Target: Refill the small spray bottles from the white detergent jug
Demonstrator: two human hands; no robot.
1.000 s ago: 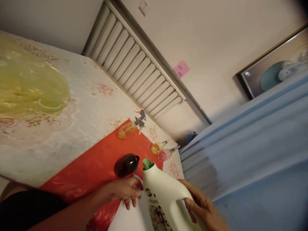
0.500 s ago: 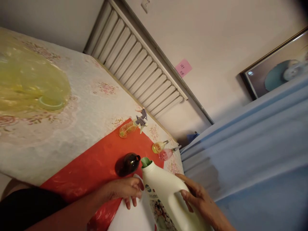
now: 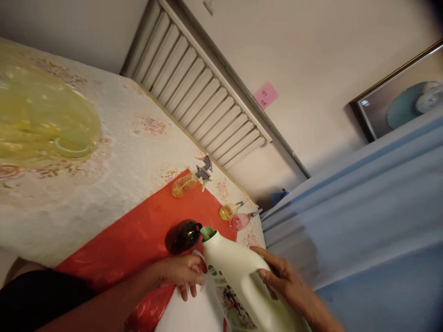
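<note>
My right hand [image 3: 282, 281] grips the handle of a large cream laundry detergent bottle [image 3: 238, 263]. The bottle is tilted, and its open neck with a green pouring spout [image 3: 207, 233] points at the mouth of a dark brown bottle [image 3: 183, 237]. Spout and mouth are very close; whether they touch I cannot tell, and no stream of liquid shows. My left hand [image 3: 187, 273] is just below the dark bottle, its fingers curled against something white [image 3: 198, 254] that is mostly hidden behind them. Both bottles are over a red plastic sheet [image 3: 138, 235].
Two spray bottles [image 3: 185, 184] stand at the sheet's far edge. Small yellow [image 3: 228, 211] and pink [image 3: 239, 222] bottles are farther right. A yellow plastic bag [image 3: 48, 110] lies on the floral tablecloth [image 3: 131, 152]. Behind are a radiator [image 3: 207, 97] and a blue curtain [image 3: 356, 216].
The detergent bottle's spout has shifted slightly left, closer to the dark bottle's mouth, with my right hand still on the handle. My left hand stays almost where it was.
</note>
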